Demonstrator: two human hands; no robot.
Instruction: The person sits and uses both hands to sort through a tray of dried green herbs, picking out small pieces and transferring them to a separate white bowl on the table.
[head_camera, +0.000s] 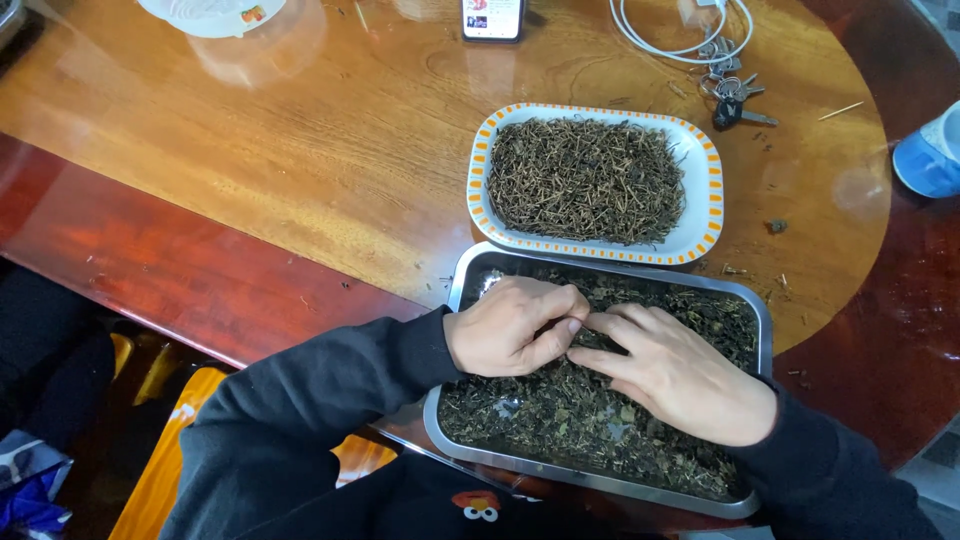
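Left hand (505, 328) is curling loosely over the dried leaves (570, 410), thumb and forefinger pinching a small bit at the spot where both hands meet; what exactly is pinched is too small to tell. Leaves are lying in the steel tray (600, 478) right under both hands, filling it. Right hand (675, 375) is lying flatter just beside the left, fingertips touching the same spot, fingers half spread and pressing lightly on the leaf bed, not clenched. Leaves are looking light, dry, brittle and loose, likely crumbling under a hard squeeze, so fingertip pinches on single pieces fit best; tray is stiff with a rolled rim to grab. Beyond the hands a white dish with orange edging (706, 190) is holding thin dry stems (585, 180), looking light and wiry. Further off past the right hand keys (735, 100) and a white cable (680, 35) are lying on the table (300, 150)
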